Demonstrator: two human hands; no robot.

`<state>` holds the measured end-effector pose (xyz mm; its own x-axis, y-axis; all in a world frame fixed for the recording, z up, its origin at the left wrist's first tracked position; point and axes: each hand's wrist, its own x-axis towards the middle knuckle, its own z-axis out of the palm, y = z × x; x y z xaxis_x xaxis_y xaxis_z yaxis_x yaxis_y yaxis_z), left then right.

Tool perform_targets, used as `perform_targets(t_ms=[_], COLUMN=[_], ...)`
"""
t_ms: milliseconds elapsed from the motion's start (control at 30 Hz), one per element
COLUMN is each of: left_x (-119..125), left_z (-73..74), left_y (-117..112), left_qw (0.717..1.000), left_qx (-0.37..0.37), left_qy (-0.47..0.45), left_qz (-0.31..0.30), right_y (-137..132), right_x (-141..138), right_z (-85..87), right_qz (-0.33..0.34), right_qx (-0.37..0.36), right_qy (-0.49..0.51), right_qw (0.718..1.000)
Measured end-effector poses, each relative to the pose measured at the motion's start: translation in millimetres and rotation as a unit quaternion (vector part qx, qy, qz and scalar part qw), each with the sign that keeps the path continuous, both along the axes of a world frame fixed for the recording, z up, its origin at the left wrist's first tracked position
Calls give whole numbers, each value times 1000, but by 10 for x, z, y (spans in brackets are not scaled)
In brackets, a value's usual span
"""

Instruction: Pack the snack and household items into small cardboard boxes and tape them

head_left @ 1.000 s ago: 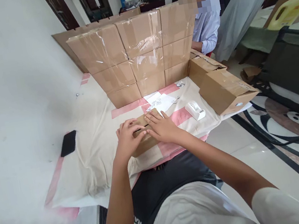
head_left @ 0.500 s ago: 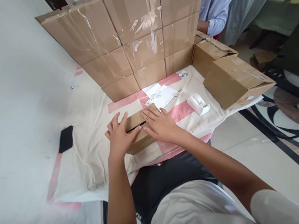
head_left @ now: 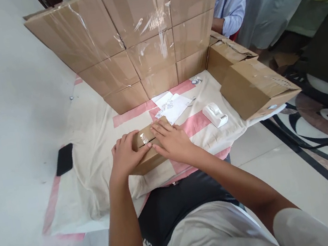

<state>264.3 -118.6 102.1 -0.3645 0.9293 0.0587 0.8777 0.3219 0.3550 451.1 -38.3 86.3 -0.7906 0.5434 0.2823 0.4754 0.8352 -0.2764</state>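
A small brown cardboard box (head_left: 149, 160) lies on the cream and pink cloth (head_left: 93, 151) right in front of me. My left hand (head_left: 125, 156) rests on its left half, fingers stretched over the top. My right hand (head_left: 170, 141) lies flat on its right half, fingers spread toward the middle seam. A shiny strip of clear tape (head_left: 144, 138) shows on the top between my fingertips. Both hands press down on the box and neither grips it.
A wall of taped cardboard boxes (head_left: 134, 39) stands behind. Paper slips (head_left: 172, 105) and a white tape dispenser (head_left: 215, 115) lie on the cloth. Two larger boxes (head_left: 252, 87) sit at the right. A black phone (head_left: 65, 159) lies left. Another person's sleeve (head_left: 230, 2) shows behind.
My left hand slid along the top toward the middle, its fingers now closer to the right hand. The camera tilted down and nearer to the stacked boxes.
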Motion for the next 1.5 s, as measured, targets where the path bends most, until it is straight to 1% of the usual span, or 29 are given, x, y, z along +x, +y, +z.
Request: perform_targets(t_ms=[100,133,167,233,300,400,467,533,633,700,767,867,967,1067,1167,1267,1333,1400,1500], left_x=[-41,-47,-50,-51,-48,-39,-34,-32,-37,-41,-40,-31,-19,-14,-34,-80,-114,-140,-157], left_z=[-17,-19,-20,-25,-33,-40,-40,-38,-40,-45,-48,-42,-28,-18,-20,-29,-35,-35,-23], left_y=[-22,-23,-23,-23,-27,-36,-42,-47,-51,-51,-50,-49,-52,-61,-69,-76,-82,-91,-102], left_qw=[1000,1000,1000,1000,1000,1000,1000,1000,1000,1000,1000,1000,1000,1000,1000,999,999,999,999], left_qx=[0,1,2,3,5,7,7,7,7,8,10,8,10,15,22,22,20,23,27], left_qy=[-1,-5,-8,-9,-1,7,7,5,1,0,2,2,-5,-10,-15,-27,-36,-38,-27], left_qz=[-4,-1,1,3,3,4,5,8,12,12,12,12,13,6,4,-7,-23,-32,-37], right_y=[47,114,215,524,939,1593,1942,2179,2345,2368,2355,2308,2252,2139,1892,1529,1292,1110,973], right_x=[13,37,76,199,362,554,571,493,309,221,190,237,342,461,577,677,732,775,810], right_z=[-38,-66,-100,-180,-260,-344,-373,-390,-424,-455,-485,-498,-454,-374,-318,-347,-420,-515,-658], right_qz=[2,-13,-44,-135,-225,-309,-351,-369,-363,-349,-334,-311,-278,-221,-125,-4,70,144,234], right_qx=[-40,-67,-97,-151,-179,-198,-212,-226,-243,-246,-244,-232,-218,-220,-259,-318,-354,-393,-438], right_qy=[82,116,144,164,134,56,-5,-62,-116,-128,-127,-108,-63,14,94,144,173,216,265], right_qw=[996,991,984,965,948,928,912,899,892,895,902,915,933,950,953,937,916,882,827])
